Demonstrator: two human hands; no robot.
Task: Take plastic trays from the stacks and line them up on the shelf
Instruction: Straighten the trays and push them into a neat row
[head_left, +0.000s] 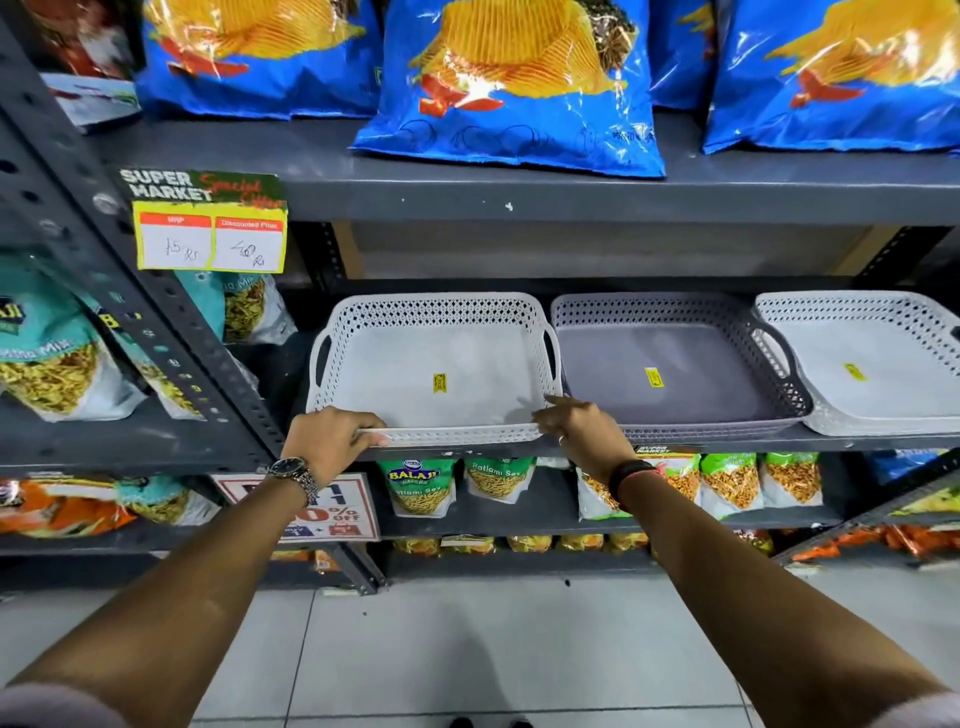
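White lattice tray (436, 364) on shelf (571, 200), leftmost of three. Left hand (332, 441), right hand (582, 431) pinch near rim corners. Likely light, stiff, smooth plastic; side handles better.

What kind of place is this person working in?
Most likely a supermarket aisle. A "Super Market" price tag hangs on the metal shelf, big blue crisp bags sit above, and labelled plastic trays are lined up for sale.
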